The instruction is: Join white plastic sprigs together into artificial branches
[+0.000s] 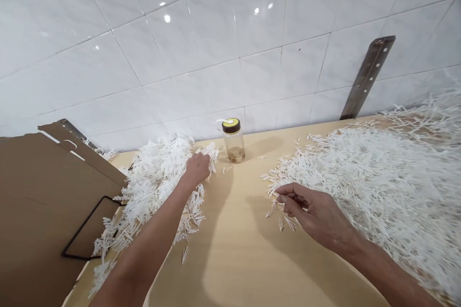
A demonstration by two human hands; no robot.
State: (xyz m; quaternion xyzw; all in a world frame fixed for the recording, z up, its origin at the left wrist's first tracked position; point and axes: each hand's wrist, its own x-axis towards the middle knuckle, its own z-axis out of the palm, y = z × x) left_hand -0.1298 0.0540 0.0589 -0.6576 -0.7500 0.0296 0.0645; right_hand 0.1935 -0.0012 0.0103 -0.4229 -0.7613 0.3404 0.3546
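My left hand (197, 168) rests on the far edge of a heap of thin white plastic sticks (151, 187) at the left of the table, its fingers curled into the sticks. My right hand (313, 213) hovers at the near edge of a much larger heap of the same white sticks (378, 187) on the right. Its fingers are drawn together in a loose pinch over a few loose sticks (284, 223); I cannot make out anything between them.
A clear jar with a brown lid (233, 140) stands at the back of the light wooden table (234, 249), against the white tiled wall. A brown cardboard box (39, 216) with a black wire frame (90, 230) sits at the left. A metal bracket (367, 76) hangs on the wall.
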